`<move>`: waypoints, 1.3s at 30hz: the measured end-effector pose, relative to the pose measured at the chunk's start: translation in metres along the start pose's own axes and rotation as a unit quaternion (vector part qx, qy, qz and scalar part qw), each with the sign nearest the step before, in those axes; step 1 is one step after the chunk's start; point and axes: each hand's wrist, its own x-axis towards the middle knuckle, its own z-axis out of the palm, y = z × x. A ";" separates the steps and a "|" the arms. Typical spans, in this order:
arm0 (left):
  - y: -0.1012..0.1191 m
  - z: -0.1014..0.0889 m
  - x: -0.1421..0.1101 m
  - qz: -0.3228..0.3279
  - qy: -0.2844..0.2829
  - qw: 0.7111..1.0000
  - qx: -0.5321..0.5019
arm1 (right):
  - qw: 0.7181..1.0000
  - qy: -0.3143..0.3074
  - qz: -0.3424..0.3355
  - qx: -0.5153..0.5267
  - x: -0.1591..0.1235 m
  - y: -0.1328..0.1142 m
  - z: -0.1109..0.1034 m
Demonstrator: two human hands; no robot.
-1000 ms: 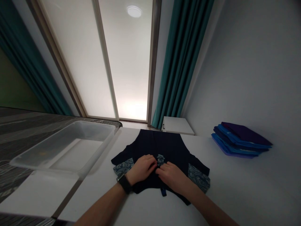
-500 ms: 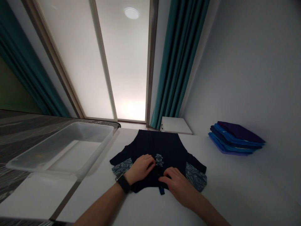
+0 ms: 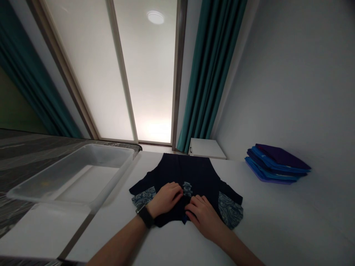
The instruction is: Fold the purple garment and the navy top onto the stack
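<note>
A dark navy garment (image 3: 185, 170) with blue paisley panels lies flat on the white table (image 3: 266, 218). My left hand (image 3: 165, 199), a black watch (image 3: 144, 216) on its wrist, rests with curled fingers on the garment's middle, beside a small paisley patch (image 3: 187, 188). My right hand (image 3: 203, 216) presses just below that patch, its fingers gathering the navy fabric. The two hands nearly touch. They hide the centre of the garment's lower part.
A translucent plastic bin (image 3: 116, 173) stands to the left, on a lower white surface beside a dark patterned counter (image 3: 27, 147). A stack of folded blue and purple fabric (image 3: 277, 164) lies at the table's far right. A white cabinet (image 3: 206, 147) stands behind the table.
The narrow blue tab at the garment's lower edge has mostly gone from view. My right hand has shifted closer to my left, and the view has drifted slightly.
</note>
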 end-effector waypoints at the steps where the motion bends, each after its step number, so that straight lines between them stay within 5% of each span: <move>1: 0.000 0.000 0.000 0.001 -0.001 1.000 0.001 | 1.000 0.006 0.002 0.001 0.000 0.000 0.001; 12: 0.003 -0.003 0.000 -0.002 -0.014 1.000 0.008 | 0.995 -0.039 0.008 0.089 -0.019 -0.010 -0.017; 25: 0.001 0.000 0.000 0.005 -0.005 1.000 0.008 | 0.998 0.038 0.012 -0.050 0.002 -0.007 0.009; 33: 0.000 0.000 0.000 0.004 -0.009 1.000 0.008 | 0.994 -0.071 -0.077 -0.010 -0.009 -0.005 -0.027; 39: 0.000 0.000 0.000 0.007 -0.001 1.000 0.008 | 0.995 -0.077 -0.068 0.012 -0.010 -0.012 -0.038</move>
